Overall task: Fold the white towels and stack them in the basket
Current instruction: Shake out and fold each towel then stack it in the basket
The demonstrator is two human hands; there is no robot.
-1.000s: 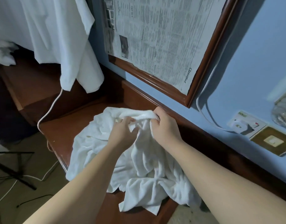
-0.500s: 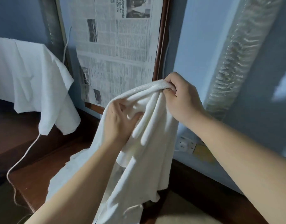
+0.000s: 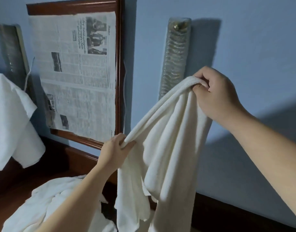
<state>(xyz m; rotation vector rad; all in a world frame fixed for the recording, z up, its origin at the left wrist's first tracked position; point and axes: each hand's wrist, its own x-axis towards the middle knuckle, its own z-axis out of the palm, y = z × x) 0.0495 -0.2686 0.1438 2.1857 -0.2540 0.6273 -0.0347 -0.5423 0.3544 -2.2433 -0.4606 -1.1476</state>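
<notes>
The white towel (image 3: 167,148) is up in the air, in front of the blue wall (image 3: 244,39), hanging long and loose with its length running straight down toward the bottom of the view. Its top edge slants, high on the right and low on the left, stretched between the two hands. The right hand (image 3: 216,96) is the high one, raised to the right, knuckles up, fingers curled tight over a bunched corner of the towel, forearm coming in from the lower right. The left hand (image 3: 117,149) sits lower and nearer the middle, thumb and fingers pinching the rolled edge, forearm reaching up from the bottom. Below the left arm, more white cloth (image 3: 51,203) lies crumpled on the dark wooden table (image 3: 13,190). Far left, another white cloth (image 3: 11,124) hangs draped over something I cannot make out. On the wall behind the left hand, a wooden frame (image 3: 120,64) holds a sheet of newspaper (image 3: 77,72). Just right of the frame, a long plastic-wrapped strip (image 3: 175,52) stands upright against the wall, its lower end hidden behind the towel.
</notes>
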